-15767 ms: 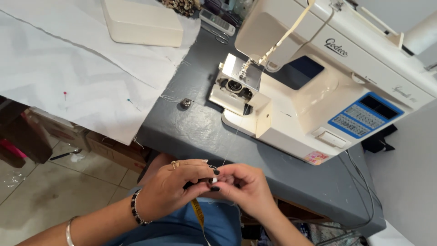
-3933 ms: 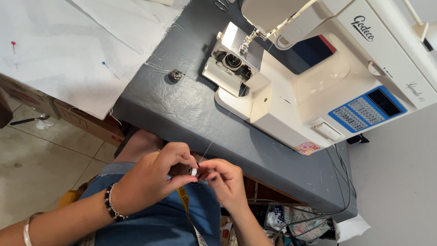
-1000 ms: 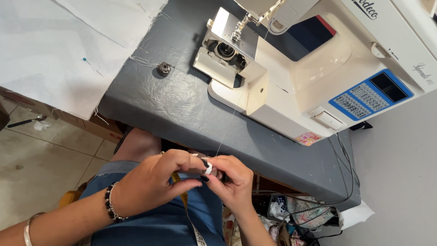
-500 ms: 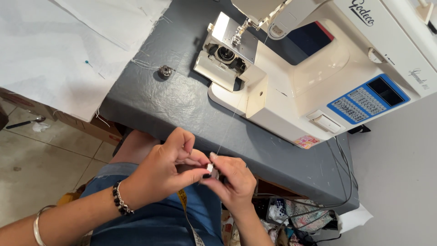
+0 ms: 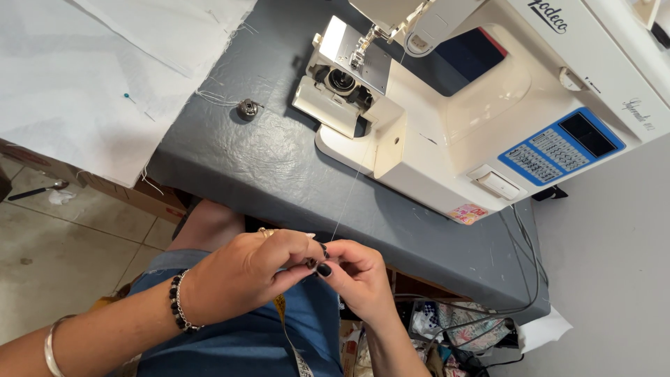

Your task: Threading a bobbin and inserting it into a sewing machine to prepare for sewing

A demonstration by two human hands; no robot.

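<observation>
Seen from above, a seated person's two hands meet over a lap in blue denim, just in front of the near edge of a dark grey table. The left hand, with a ring and a beaded bracelet at the wrist, curls closed with thumb and forefinger pinched together; the right hand faces it, its fingertips with dark nails also pinched narrow, the two hands touching. Whatever small piece sits between the fingertips is hidden. A fine pale thread rises from the pinch and runs away from the hands, taut and nearly straight, up to a cream sewing machine beyond them on the table, whose bobbin cover hangs open. The thread looks almost weightless, limp when slack, slippery and easy to snap, so it is best gripped close to its end between fingertip pads. A yellow measuring tape hangs below the left hand. Farther off, beyond and to the left of the left hand, a small metal bobbin case lies on the table, beside white fabric stuck with pins
</observation>
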